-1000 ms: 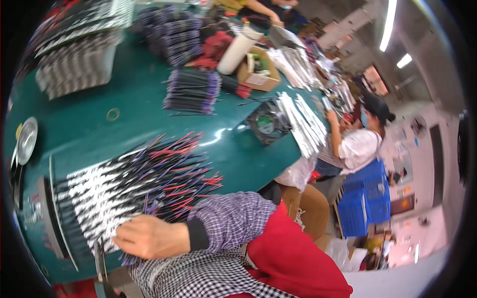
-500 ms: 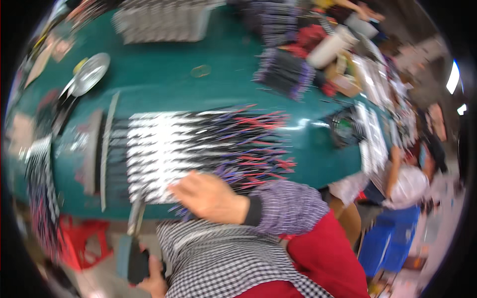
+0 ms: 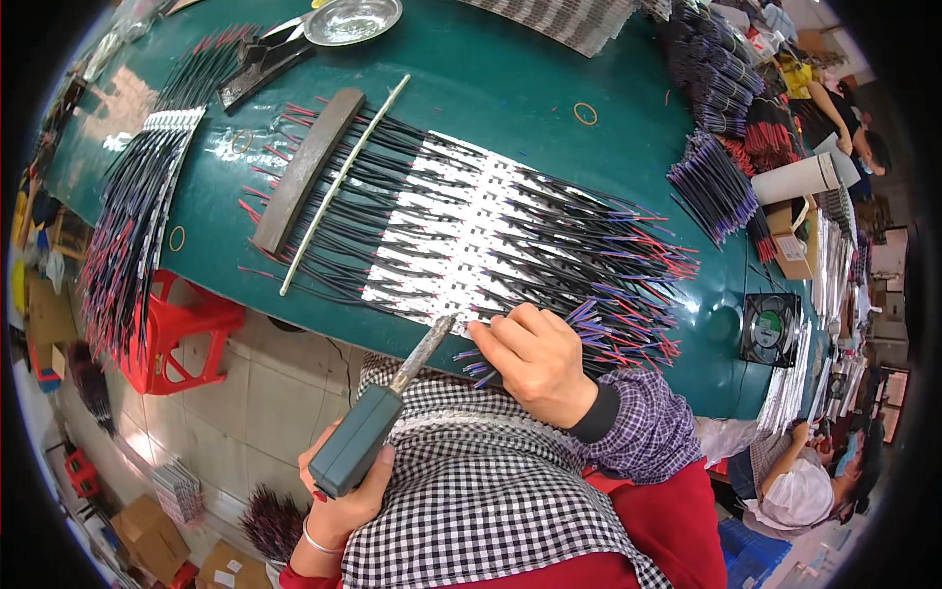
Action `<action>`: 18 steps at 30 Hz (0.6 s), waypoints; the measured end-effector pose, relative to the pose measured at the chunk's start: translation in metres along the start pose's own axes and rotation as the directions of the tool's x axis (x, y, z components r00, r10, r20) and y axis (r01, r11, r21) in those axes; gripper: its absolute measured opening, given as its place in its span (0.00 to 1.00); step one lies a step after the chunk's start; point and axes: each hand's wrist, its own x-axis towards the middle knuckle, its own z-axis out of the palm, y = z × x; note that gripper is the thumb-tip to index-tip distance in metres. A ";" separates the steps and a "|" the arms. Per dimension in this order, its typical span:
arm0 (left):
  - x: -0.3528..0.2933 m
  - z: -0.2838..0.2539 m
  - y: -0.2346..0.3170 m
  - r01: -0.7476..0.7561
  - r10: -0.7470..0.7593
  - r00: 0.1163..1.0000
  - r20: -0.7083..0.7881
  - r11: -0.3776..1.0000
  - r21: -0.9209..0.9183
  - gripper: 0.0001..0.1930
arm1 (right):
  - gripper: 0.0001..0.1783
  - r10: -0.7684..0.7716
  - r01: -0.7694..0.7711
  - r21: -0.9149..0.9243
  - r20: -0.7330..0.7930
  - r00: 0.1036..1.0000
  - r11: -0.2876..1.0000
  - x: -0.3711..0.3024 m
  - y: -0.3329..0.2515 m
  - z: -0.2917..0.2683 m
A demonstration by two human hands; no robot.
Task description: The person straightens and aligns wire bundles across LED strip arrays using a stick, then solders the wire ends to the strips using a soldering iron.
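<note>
Left hand (image 3: 361,503): in the head view I see its fingers wrapped round the handle of the iron (image 3: 355,444), a full grip.
Right hand (image 3: 540,363): fingers bent and bunched, tips at the boards' near edge; whether they pinch anything, I can't tell.
Boards (image 3: 461,245): lying flat on the bench (image 3: 510,88), close to its near edge, wires (image 3: 589,236) spreading from both sides.
Tip (image 3: 446,322): here's my worry, right beside the right fingertips; if it's hot, one slip of the left wrist could burn skin.
Wire rows: crowded tight, so a stray swing of the shaft could scorch them, and the sleeve (image 3: 643,422) could snag loose ends and drag rows askew.
Bar (image 3: 309,169): across the wires to the left, dull, oblong, probably heavy; a knock there might let the whole layout slide, I'd say.
Rod (image 3: 345,185): thin, pale and straight, between bar and boards.
Board finish: bright white, dotted with dark specks.
Wire skins: slim black sleeving, ends in red and purple-blue.
Iron build: boxy grey-green body, narrow metal shaft, mottled toward the end.
Bench top: smooth green, throwing back glare.
Apron (image 3: 471,491): black-and-white check cloth, softly creased.
Dish (image 3: 353,22): round, shiny metal, over at the far side.
</note>
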 end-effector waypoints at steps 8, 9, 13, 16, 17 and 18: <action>0.006 0.002 0.002 -0.042 0.045 0.997 0.063 0.998 -0.056 0.10 | 0.20 -0.027 0.027 -0.016 0.019 0.999 1.000 0.002 0.000 0.001; 0.006 0.002 0.001 -0.039 0.043 0.997 0.063 0.998 -0.056 0.10 | 0.20 -0.025 0.026 -0.021 0.025 0.999 0.999 0.002 0.000 0.001; 0.004 0.000 0.002 -0.004 0.008 0.996 0.089 0.999 -0.048 0.10 | 0.20 -0.024 0.024 -0.030 0.029 0.999 0.999 0.003 -0.001 -0.001; 0.004 0.001 0.001 0.012 -0.006 0.996 0.085 0.997 -0.071 0.10 | 0.14 -0.048 0.049 -0.046 0.019 0.999 0.998 0.004 0.001 0.000; 0.005 0.001 0.001 0.009 -0.002 0.997 0.083 0.997 -0.082 0.10 | 0.14 -0.048 0.049 -0.045 0.020 0.999 0.998 0.004 0.001 0.000; 0.004 0.001 0.001 0.009 -0.002 0.997 0.083 0.997 -0.082 0.10 | 0.14 -0.048 0.048 -0.048 0.019 0.999 0.998 0.004 0.000 0.000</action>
